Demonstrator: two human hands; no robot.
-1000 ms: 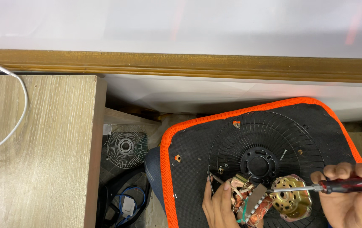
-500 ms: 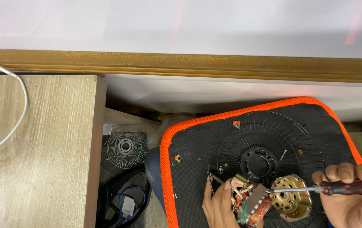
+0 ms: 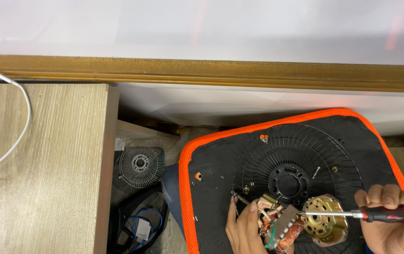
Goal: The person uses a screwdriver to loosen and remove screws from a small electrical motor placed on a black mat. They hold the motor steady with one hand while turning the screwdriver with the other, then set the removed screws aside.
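My left hand (image 3: 245,226) grips a fan motor stator (image 3: 277,226) with copper windings at the bottom of the head view. My right hand (image 3: 392,221) is closed around a red-handled screwdriver (image 3: 376,214), whose shaft points left to the brass-coloured motor housing (image 3: 324,220). Both rest on a black wire fan guard (image 3: 296,164) lying on a black pad with an orange rim (image 3: 183,188). A loose screw (image 3: 316,172) lies on the guard.
A wooden desk (image 3: 46,178) fills the left, with a white cable (image 3: 16,117) on it. In the gap below lie a small grey fan grille (image 3: 140,164) and tangled blue cables (image 3: 141,228). A wooden ledge (image 3: 202,70) runs across the wall behind.
The brass housing and screwdriver have shifted slightly; both hands stay in the same place.
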